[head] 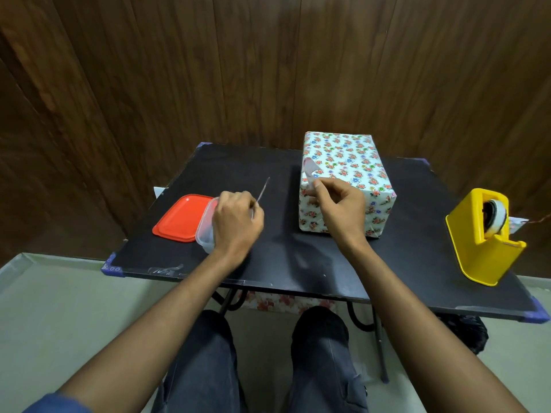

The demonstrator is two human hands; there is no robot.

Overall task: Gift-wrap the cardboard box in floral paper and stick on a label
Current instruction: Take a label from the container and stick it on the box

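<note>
The box [346,177], already covered in smooth floral paper, stands near the far right edge of the black table [280,257]. The right hand [340,204] pinches a small white label [310,171] at its near left corner. The thin label may curl or stick crooked if pressed unevenly. The left hand [235,222] grips a thin metal tool [262,190] over a clear plastic container [205,234], beside its red lid [182,217].

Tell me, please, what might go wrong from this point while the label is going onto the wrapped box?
The label is curled where the right hand pinches it beside the wrapped box, so it might crease or stick crooked. The left hand holds a thin tool over the clear container, which it could knock. The yellow tape dispenser sits near the table's right edge and might get nudged off.
</note>
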